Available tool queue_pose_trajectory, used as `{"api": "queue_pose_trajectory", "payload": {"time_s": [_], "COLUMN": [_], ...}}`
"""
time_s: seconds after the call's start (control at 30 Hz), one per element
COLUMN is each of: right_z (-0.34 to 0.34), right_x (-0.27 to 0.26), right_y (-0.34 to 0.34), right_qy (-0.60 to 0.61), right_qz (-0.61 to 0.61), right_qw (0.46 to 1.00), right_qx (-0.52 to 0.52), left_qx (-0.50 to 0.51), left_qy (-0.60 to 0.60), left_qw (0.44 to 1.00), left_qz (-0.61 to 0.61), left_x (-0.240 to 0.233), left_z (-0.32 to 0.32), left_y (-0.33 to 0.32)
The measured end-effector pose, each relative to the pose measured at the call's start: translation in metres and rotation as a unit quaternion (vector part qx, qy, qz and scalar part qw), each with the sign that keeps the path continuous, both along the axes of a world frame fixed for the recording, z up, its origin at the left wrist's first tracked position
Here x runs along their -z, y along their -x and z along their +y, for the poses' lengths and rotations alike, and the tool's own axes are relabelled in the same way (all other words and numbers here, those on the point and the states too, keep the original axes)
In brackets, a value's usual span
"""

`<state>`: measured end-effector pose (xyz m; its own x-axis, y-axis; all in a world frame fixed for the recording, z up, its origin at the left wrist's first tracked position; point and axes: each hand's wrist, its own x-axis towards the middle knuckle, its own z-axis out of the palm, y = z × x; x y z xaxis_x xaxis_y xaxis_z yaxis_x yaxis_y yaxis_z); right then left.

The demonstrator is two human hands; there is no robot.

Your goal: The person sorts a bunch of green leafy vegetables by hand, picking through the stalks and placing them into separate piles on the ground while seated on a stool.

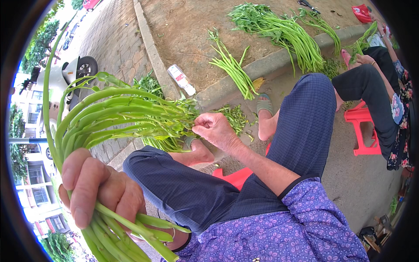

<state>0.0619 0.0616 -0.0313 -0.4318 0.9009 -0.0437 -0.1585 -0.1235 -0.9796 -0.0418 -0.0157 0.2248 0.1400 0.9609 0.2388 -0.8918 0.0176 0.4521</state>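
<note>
My left hand point(101, 190) is closed around a thick bunch of water spinach point(108, 114), close to the camera. The cut stem ends stick out below the fist, and the stems arch over towards the leafy tips. At those tips, my right hand point(217, 131) has its thumb and forefinger pinched together on the greenery; the exact piece between them is too small to tell. Between my feet and the kerb lies a heap of picked leaves and stem bits point(234, 119). More stems point(163, 144) lie on the ground under the held bunch.
On the bare soil, by the kerb point(268, 64), are a small pile of stems point(232, 65), a large leafy pile point(278, 32) and a white bottle point(181, 79). A person point(366, 85) handles greens by a red stool point(363, 127). A scooter point(62, 78) stands at left.
</note>
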Motion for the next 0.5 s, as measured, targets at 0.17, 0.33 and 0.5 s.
{"api": "queue_pose_trajectory", "payload": {"time_s": [0.17,0.33,0.5], "right_z": [0.006,0.013,0.022], "right_x": [0.002,-0.003,0.001], "right_y": [-0.009,-0.020,-0.032], "right_qy": [0.094,0.141,0.164], "right_qz": [0.011,0.031,0.019], "right_qw": [0.992,0.981,0.975], "right_qx": [-0.082,-0.127,-0.148], "left_qx": [-0.013,-0.036,-0.060], "left_qy": [-0.004,-0.009,-0.005], "left_qw": [1.000,0.999,0.998], "left_qz": [-0.016,-0.013,-0.026], "left_x": [0.002,-0.004,-0.003], "left_z": [-0.002,-0.005,-0.003], "left_y": [0.011,0.024,0.033]}}
